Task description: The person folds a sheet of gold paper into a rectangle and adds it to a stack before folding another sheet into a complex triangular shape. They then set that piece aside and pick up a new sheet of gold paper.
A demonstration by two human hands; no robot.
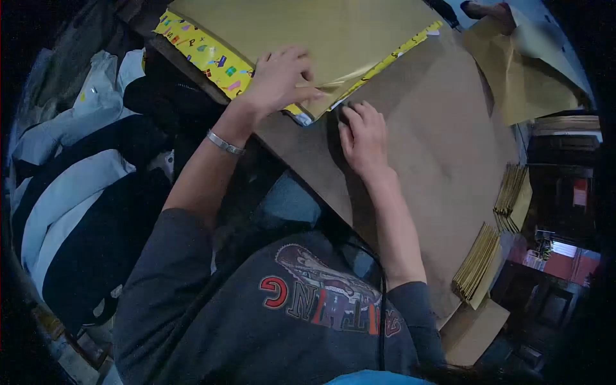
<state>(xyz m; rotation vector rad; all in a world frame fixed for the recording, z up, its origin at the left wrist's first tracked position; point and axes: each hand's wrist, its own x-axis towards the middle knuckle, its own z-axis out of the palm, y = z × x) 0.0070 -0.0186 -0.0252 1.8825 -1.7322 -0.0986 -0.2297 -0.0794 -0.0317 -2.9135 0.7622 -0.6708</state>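
A large sheet of gold-brown paper lies at the top of the view. Its edges are folded up into strips of yellow printed paper with small coloured gift pictures. My left hand lies on the sheet by its near corner, fingers stretched and thumb pointing right along a crease. Just right of that corner, my right hand rests on the brown table with its fingers curled inward. Whether anything is between those fingertips is hidden. The folded corner shows a whitish tip between both hands, at the table's edge.
Stacks of folded brown paper stand along the right edge of the table, near a cardboard piece. Crumpled brown paper sits at the upper right. Black and white cloth items are piled at the left.
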